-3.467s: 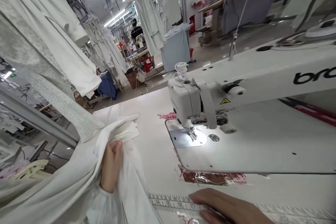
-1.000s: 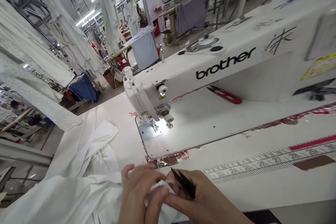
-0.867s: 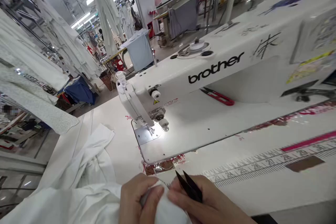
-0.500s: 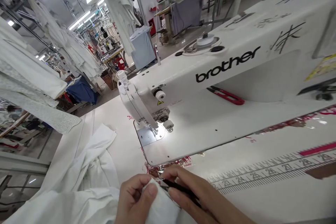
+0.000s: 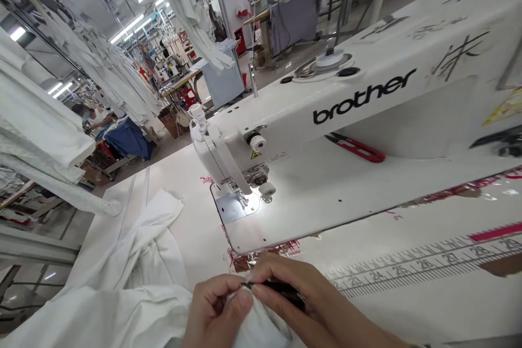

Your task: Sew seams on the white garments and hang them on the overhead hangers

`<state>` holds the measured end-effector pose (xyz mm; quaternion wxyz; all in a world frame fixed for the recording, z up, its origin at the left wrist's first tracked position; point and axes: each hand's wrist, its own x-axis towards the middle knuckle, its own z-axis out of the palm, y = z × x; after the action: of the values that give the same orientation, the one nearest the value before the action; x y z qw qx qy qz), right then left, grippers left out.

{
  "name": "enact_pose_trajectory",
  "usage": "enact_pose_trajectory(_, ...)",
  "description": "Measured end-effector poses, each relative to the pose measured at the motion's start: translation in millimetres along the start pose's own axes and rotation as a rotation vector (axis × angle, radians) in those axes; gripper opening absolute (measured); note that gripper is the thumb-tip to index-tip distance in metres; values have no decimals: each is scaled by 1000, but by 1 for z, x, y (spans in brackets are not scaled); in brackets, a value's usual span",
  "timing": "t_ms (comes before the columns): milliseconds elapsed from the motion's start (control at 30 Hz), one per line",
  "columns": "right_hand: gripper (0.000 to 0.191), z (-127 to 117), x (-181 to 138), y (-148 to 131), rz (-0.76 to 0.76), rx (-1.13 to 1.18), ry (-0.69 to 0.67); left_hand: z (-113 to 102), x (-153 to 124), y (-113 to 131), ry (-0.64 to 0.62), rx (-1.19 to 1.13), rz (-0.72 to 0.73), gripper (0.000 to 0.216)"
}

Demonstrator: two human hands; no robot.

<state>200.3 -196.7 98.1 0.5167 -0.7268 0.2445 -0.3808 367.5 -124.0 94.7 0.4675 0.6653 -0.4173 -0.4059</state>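
At the bottom centre, my left hand [image 5: 222, 310] is closed, pinching the edge of a white cloth [image 5: 259, 323] between thumb and fingers. My right hand [image 5: 297, 293] is closed round a slim black pointed tool [image 5: 283, 289]; whether it is tweezers or snips I cannot tell. The tool's tip meets the cloth edge right beside my left thumb. More white fabric [image 5: 138, 312] lies in folds to the left of my hands. Just beyond my hands stands a white sewing machine [image 5: 285, 125], its lit needle and presser foot [image 5: 243, 200] over a metal plate with no cloth under it.
Red-handled snips [image 5: 359, 148] lie on the machine bed under the arm. A printed ruler [image 5: 402, 269] runs along the table to the right. White garments [image 5: 44, 92] hang at the left. Farther back, a person [image 5: 95, 115] sits near dark blue cloth [image 5: 126, 138].
The black tool's tip has moved left to the cloth edge, and my hands have drawn closer together. The view has shifted slightly, bringing a distant person into clearer sight.
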Motion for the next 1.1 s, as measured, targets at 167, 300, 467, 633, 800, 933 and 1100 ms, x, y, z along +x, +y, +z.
enact_pose_trajectory(167, 23, -6, -4, 2, 117, 74, 126, 3, -1, 7, -31, 130, 42, 43)
enact_pose_trajectory(300, 22, -21, -17, 5, 190, -31, 44, 3, -3, 17, -45, 227, 118, 41)
enact_pose_trajectory(467, 22, -23, -26, 5, 256, -39, -12, 6, -3, 22, -61, 218, 113, 41)
enact_pose_trajectory(633, 17, -14, -19, -1, 162, 111, 4, 10, -4, 25, -143, 175, 105, 38)
enact_pose_trajectory(800, 11, -11, -9, -3, 54, 89, 6, 11, -8, 23, -121, 202, 147, 38)
enact_pose_trajectory(933, 28, -16, -9, 0, 79, 109, 107, 7, -13, 16, -53, 254, 137, 39)
enact_pose_trajectory(1100, 31, -19, -18, 0, 208, 159, 29, 12, -12, 28, -125, 215, 153, 34)
